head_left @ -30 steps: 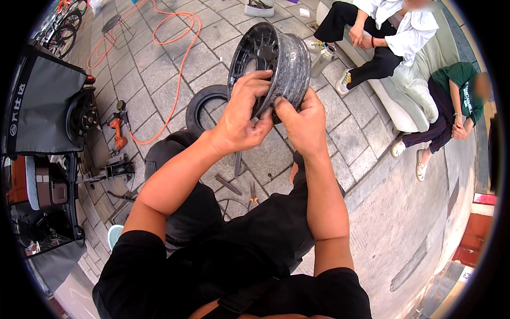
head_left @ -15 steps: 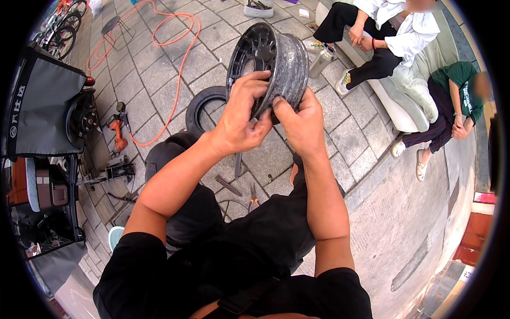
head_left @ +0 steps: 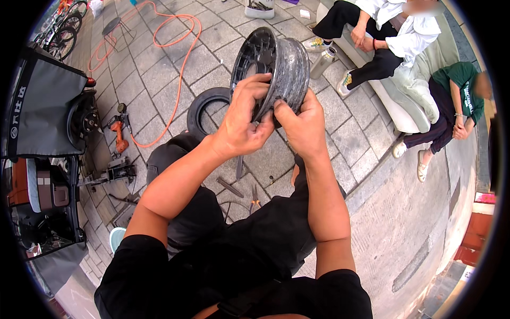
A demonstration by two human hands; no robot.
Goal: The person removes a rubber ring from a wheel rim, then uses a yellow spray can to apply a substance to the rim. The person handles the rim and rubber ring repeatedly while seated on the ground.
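Note:
Both my hands hold up a black wheel rim, worn grey along its outer band, above the paving. My left hand grips its near left edge, fingers reaching over the lip toward the spokes. With the thumb pressed on the band, my right hand holds the near right side; its other fingers are mostly hidden behind the rim. Beyond my left wrist a black tyre lies flat on the ground. Between my knees are orange-handled pliers and a dark flat bar. Another metal bar lies close by.
At left stands a vehicle with a grey cover, and an orange power tool lies near it. An orange hose winds across the paving. Two people sit on a pale sofa at right, a metal flask beside it.
The rim has sunk slightly toward me and turned a little in my hands. My grip looks the same.

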